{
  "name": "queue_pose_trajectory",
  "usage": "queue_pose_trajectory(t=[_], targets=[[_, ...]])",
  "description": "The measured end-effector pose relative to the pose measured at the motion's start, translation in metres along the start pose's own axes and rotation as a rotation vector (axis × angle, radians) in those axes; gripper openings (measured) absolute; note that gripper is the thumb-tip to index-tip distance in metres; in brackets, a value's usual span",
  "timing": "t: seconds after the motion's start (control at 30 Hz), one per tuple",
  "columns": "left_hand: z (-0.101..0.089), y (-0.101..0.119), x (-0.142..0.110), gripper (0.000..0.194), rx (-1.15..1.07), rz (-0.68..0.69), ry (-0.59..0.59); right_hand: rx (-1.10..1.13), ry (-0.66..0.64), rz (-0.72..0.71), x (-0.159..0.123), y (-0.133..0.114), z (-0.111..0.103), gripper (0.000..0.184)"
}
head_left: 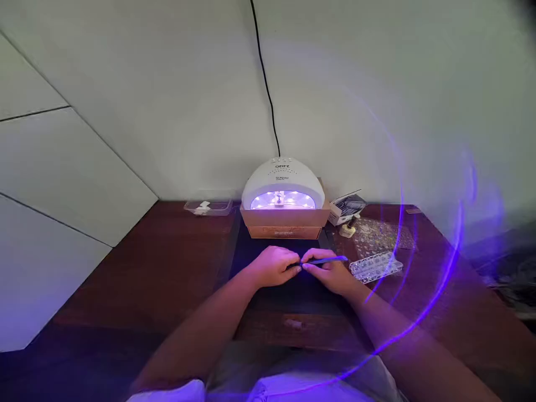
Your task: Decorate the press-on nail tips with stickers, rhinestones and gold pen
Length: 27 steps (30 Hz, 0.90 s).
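Note:
My left hand [274,266] rests on a dark mat [251,251] in the middle of the brown table, fingers curled, its fingertips meeting the tip of a thin tool. My right hand [330,272] grips that slim pen-like tool [329,260], which points left toward the left fingertips. What the left fingers pinch is too small to tell. Just beyond the hands stands a white dome nail lamp [283,181], lit violet inside, on a cardboard box [285,223].
A black cable [263,72] runs up the wall from the lamp. A clear plastic tray [208,207] sits at the back left. To the right lie a small carton [347,205], a small bottle [347,228], patterned sheets [381,234] and a clear nail-tip strip [374,267].

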<state>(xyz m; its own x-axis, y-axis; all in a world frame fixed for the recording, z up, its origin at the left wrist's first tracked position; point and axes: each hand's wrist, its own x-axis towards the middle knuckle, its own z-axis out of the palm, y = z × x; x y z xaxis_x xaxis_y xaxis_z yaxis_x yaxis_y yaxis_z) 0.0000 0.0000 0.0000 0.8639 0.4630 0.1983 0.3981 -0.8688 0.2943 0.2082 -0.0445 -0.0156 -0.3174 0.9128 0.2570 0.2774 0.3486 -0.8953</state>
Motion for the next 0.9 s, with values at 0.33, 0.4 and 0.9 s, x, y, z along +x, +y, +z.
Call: queue_pose_trajectory(t=[0.33, 0.4, 0.9], targets=[[-0.002, 0.0002, 0.0004, 0.018, -0.009, -0.001, -0.03, -0.013, -0.006, -0.013, -0.0008, 0.0017, -0.0015, 0.007], [-0.0026, 0.0009, 0.0004, 0.019, -0.014, -0.004, -0.035, -0.015, -0.007, -0.014, -0.001, 0.0021, -0.0015, 0.007], [-0.0029, -0.0005, -0.0001, 0.019, -0.032, -0.025, -0.063, -0.025, -0.009, 0.01, -0.0013, 0.0045, -0.0015, 0.009]])
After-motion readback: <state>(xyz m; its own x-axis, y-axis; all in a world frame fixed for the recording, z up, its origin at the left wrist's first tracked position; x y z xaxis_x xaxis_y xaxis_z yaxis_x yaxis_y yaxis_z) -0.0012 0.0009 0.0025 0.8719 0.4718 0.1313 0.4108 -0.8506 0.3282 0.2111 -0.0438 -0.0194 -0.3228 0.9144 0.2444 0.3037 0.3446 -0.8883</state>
